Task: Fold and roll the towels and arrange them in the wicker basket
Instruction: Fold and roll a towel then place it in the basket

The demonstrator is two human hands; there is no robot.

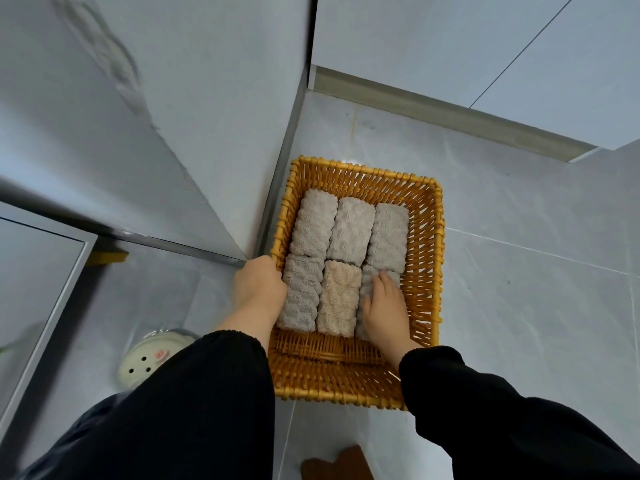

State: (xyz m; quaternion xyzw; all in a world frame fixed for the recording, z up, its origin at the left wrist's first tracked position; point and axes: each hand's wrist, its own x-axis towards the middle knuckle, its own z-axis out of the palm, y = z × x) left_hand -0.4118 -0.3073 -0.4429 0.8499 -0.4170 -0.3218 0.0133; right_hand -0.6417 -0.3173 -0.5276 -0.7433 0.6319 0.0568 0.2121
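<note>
While the left hand (258, 285) grips the wicker basket (429, 271) by its rim, the right hand (382, 306) rests loosely spread on the grey towel roll (363, 292) beneath it, which runs lengthwise along its fingers.

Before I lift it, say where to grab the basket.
Take the basket by its long side rims, from above, one hand each side: it is wide and holds towels. The left hand grips the left rim; the right rim is bare.

Wall panel (207, 150) left of basket (437, 258), towel rolls (351, 233) packing far end (near strip (322, 348) bare), open floor (519, 271) right
</note>
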